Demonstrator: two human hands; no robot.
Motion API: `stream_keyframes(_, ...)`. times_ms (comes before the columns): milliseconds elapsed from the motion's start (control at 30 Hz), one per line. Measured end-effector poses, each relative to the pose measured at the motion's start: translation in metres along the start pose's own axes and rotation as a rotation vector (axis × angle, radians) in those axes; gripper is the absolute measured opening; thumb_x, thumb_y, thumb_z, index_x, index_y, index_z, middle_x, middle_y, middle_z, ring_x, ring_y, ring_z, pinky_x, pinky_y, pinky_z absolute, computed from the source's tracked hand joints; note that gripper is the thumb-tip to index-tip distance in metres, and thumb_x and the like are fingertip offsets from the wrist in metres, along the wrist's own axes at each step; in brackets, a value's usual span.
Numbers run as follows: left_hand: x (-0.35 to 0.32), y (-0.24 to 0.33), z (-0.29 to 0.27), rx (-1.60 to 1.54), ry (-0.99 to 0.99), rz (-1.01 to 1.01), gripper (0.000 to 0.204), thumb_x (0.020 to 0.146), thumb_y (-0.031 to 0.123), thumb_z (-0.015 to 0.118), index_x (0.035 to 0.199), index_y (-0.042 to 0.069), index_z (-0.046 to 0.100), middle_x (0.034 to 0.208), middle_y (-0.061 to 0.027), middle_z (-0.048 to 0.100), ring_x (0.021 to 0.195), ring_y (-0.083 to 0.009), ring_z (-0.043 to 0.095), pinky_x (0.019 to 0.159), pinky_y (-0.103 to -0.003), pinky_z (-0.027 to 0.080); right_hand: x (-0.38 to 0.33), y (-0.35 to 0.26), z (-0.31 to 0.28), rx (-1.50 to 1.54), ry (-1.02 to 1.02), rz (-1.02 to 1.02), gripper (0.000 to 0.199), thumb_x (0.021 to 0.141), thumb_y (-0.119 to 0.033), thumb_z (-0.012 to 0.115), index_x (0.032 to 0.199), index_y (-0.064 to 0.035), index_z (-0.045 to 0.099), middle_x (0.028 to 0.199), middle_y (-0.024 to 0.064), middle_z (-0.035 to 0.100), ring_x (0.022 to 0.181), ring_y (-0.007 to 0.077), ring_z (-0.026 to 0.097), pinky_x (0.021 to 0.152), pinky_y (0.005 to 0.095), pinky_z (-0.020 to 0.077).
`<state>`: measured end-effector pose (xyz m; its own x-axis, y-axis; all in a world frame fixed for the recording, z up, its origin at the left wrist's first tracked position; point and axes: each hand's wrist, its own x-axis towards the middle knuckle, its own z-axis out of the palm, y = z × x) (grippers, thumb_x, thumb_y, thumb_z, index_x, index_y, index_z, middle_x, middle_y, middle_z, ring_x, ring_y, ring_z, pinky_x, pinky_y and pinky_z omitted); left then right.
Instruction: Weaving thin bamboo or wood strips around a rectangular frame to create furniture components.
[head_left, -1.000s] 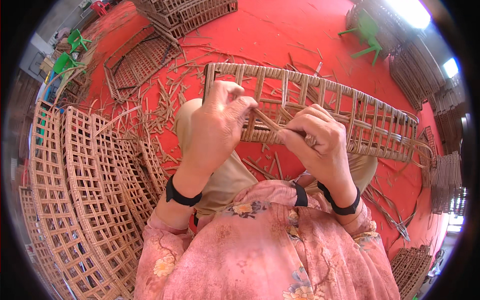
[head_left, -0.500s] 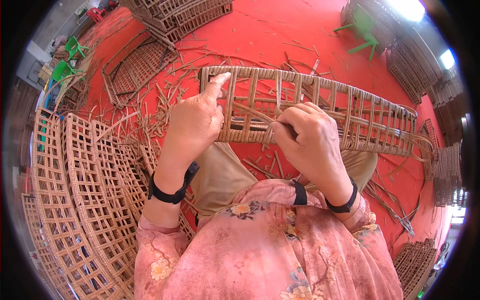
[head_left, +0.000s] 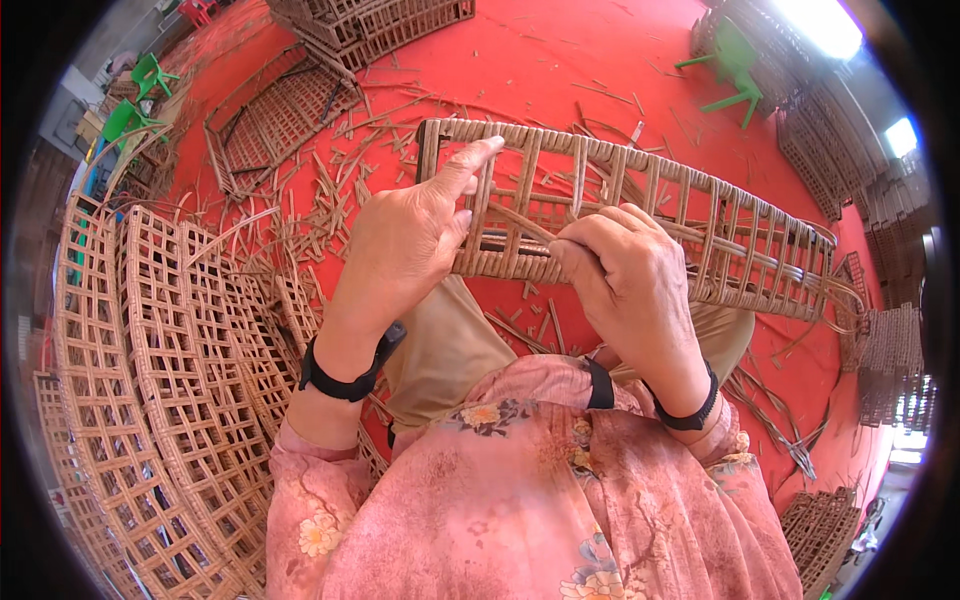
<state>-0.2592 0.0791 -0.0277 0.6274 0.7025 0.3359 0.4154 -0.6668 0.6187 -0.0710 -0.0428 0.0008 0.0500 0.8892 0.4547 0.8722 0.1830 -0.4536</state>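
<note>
A long, open-lattice wicker frame (head_left: 600, 149) is held up in front of me, above my knees, its rim wrapped in brown strands. My left hand (head_left: 405, 238) grips it near its left end, the index finger stretched across the top rim and the thumb by an upright. Between thumb and fingers, my right hand (head_left: 630, 268) pinches a flat wicker strand (head_left: 524, 222) that slants down from the left across the lattice. The curled fingers hide the end of this strand. Loose strands (head_left: 848, 300) loop out at the frame's right end.
Woven lattice panels (head_left: 165, 370) stand close on my left. Cut wicker scraps (head_left: 335, 205) litter the red floor (head_left: 560, 50). Beyond lie a partly woven piece (head_left: 275, 130) and stacked baskets (head_left: 385, 30). A green chair (head_left: 733, 65) and more stacked wickerwork (head_left: 815, 150) are at the far right.
The wicker frame's left end has shifted a little to the right and away, with my left hand on it. My right hand keeps its pinch on the strand, nearly in place.
</note>
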Motion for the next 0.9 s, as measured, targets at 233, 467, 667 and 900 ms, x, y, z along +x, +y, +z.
stream_keyframes(233, -0.007, -0.012, -0.018, -0.456, -0.030, -0.159, 0.041, 0.092, 0.000, 0.062, 0.132, 0.009, 0.060, 0.082, 0.0003, 0.062, 0.073, -0.0076, 0.059, 0.069, -0.025, 0.048, 0.002, -0.008, 0.020, -0.069, 0.001, -0.024, 0.013, 0.085, -0.016, 0.073, 0.085, -0.0050, 0.067, 0.082, 0.0110, 0.064, 0.086, 0.0324, 0.062, 0.079, 0.0447, 0.0494)
stream_keyframes(467, -0.031, -0.100, -0.070, -0.288, 0.521, -0.134, 0.028, 0.096, 0.004, 0.062, 0.124, 0.005, 0.064, 0.090, 0.0022, 0.062, 0.081, -0.0041, 0.055, 0.072, -0.019, 0.044, 0.001, 0.008, 0.031, -0.051, 0.185, -0.229, 0.032, 0.079, -0.016, 0.077, 0.108, -0.0080, 0.066, 0.109, 0.0106, 0.064, 0.106, 0.0321, 0.061, 0.090, 0.0441, 0.0482)
stream_keyframes(667, -0.066, -0.261, -0.154, 0.394, 0.650, -0.276, 0.032, 0.103, 0.023, 0.061, 0.131, 0.008, 0.063, 0.110, -0.0125, 0.073, 0.100, -0.0213, 0.069, 0.090, -0.034, 0.052, -0.022, 0.039, 0.043, -0.090, 0.348, -0.249, 0.035, 0.072, -0.012, 0.080, 0.106, -0.0106, 0.071, 0.114, 0.0079, 0.065, 0.112, 0.0283, 0.062, 0.095, 0.0433, 0.0481)
stream_keyframes(900, -0.048, -0.250, -0.188, 0.370, 0.632, -0.366, 0.041, 0.107, 0.031, 0.054, 0.140, 0.009, 0.059, 0.131, -0.0149, 0.066, 0.118, -0.0268, 0.064, 0.095, -0.035, 0.053, -0.039, 0.055, 0.046, -0.059, 0.362, -0.237, 0.030, 0.078, -0.018, 0.077, 0.106, -0.0113, 0.069, 0.120, 0.0060, 0.060, 0.121, 0.0264, 0.056, 0.101, 0.0440, 0.0455)
